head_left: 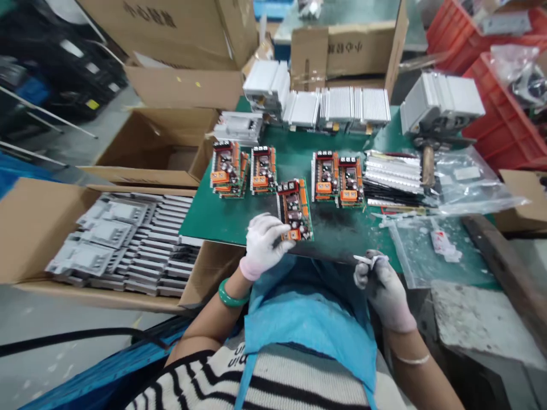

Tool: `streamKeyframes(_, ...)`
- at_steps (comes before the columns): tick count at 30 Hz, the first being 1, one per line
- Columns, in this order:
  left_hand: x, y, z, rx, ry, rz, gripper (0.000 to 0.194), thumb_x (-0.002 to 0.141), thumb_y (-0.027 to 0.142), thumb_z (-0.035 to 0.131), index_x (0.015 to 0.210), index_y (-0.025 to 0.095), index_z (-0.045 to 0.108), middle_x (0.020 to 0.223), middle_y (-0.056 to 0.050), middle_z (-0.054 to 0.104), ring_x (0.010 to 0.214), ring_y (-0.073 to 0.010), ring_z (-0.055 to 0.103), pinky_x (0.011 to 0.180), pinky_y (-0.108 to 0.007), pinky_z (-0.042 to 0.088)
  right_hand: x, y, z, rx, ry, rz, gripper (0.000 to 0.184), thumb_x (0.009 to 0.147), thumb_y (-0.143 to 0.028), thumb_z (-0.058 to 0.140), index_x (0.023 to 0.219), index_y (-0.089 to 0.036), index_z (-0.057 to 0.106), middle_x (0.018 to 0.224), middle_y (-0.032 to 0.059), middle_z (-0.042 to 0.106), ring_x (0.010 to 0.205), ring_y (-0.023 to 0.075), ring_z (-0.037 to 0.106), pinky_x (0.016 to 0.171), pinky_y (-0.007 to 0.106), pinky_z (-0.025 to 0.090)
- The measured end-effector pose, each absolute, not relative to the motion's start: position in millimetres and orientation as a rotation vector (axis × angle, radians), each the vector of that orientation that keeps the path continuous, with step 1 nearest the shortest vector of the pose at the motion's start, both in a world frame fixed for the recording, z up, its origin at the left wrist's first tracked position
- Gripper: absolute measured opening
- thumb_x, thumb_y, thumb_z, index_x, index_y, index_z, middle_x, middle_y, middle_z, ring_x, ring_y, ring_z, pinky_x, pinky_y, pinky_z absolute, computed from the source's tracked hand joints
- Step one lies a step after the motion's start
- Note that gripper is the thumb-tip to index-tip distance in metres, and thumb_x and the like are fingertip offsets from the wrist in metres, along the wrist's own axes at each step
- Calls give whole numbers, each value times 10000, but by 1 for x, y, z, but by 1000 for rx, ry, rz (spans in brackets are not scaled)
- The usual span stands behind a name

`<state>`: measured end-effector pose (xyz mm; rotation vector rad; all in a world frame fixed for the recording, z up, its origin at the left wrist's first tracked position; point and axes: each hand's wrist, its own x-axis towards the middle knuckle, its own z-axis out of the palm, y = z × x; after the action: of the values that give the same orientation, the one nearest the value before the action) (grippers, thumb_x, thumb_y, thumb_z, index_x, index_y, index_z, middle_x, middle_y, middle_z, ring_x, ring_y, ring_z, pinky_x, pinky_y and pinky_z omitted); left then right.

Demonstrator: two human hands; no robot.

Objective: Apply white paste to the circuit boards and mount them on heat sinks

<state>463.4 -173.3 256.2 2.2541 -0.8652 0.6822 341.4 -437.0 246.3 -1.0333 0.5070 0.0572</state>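
Observation:
My left hand (265, 244), in a white glove, pinches the near end of a green circuit board (294, 210) by its orange terminal block. The board is at the table's near edge, its dark connector pointing away from me. In my right hand (382, 283), also gloved, is a small white pointed piece (363, 259); its exact kind is unclear. More boards of the same sort lie beyond: a stacked group (228, 171) at the left, a single board (264, 169) beside it, and a pair (337, 179) to the right.
Silver finned housings (337, 108) line the table's back, with more housings (442, 105) at right. A hammer (428, 162) lies by metal strips (393, 173) and plastic bags (465, 179). An open carton (190, 285) of grey metal parts stands left; red crates (504, 125) stand right.

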Motion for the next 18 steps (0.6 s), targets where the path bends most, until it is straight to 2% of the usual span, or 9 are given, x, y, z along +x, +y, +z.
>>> streamKeyframes(4, 525, -145, 286, 2483, -714, 811, 347, 914, 580, 537, 938, 273, 696, 925, -32, 696, 971, -240, 624, 1113, -516, 289, 349, -439, 244, -1095, 454, -47, 316, 799, -562, 693, 957, -300, 614, 769, -9, 685, 660, 163, 655, 592, 318, 557)
streamKeyframes(8, 575, -121, 289, 2580, -697, 774, 354, 942, 546, 484, 954, 266, 700, 954, -40, 713, 1003, -258, 606, 1150, -551, 195, 353, -434, 238, -1131, 396, -90, 337, 793, -579, 695, 963, -292, 645, 758, 9, 711, 654, 183, 671, 592, 341, 572)
streamKeyframes(12, 587, -115, 287, 2602, -610, 813, 355, 918, 551, 515, 996, 261, 705, 972, -56, 723, 997, -275, 614, 1141, -568, 199, 352, -435, 226, -1096, 437, -130, 398, 708, -582, 771, 948, -279, 676, 781, 30, 724, 672, 200, 687, 604, 352, 590)
streamKeyframes(15, 561, -137, 294, 2545, -498, 898, 490, 858, 603, 578, 1164, 227, 657, 1143, -95, 689, 1095, -305, 601, 1146, -590, 209, 351, -437, 217, -1050, 513, -162, 432, 644, -551, 827, 954, -279, 697, 773, 22, 704, 656, 181, 664, 602, 327, 587)
streamKeyframes(16, 546, -150, 297, 2495, -551, 854, 493, 854, 597, 586, 1170, 224, 651, 1155, -94, 684, 1100, -300, 604, 1141, -575, 250, 352, -437, 215, -1044, 513, -171, 426, 648, -538, 830, 966, -287, 698, 781, 18, 695, 657, 177, 655, 605, 328, 584)
streamKeyframes(18, 514, -179, 299, 2341, -772, 613, 430, 866, 541, 599, 1154, 227, 654, 1116, -78, 694, 1066, -257, 629, 1055, -457, 424, 359, -434, 214, -1049, 445, -168, 386, 679, -529, 814, 982, -325, 690, 821, 14, 682, 672, 176, 643, 621, 349, 581)
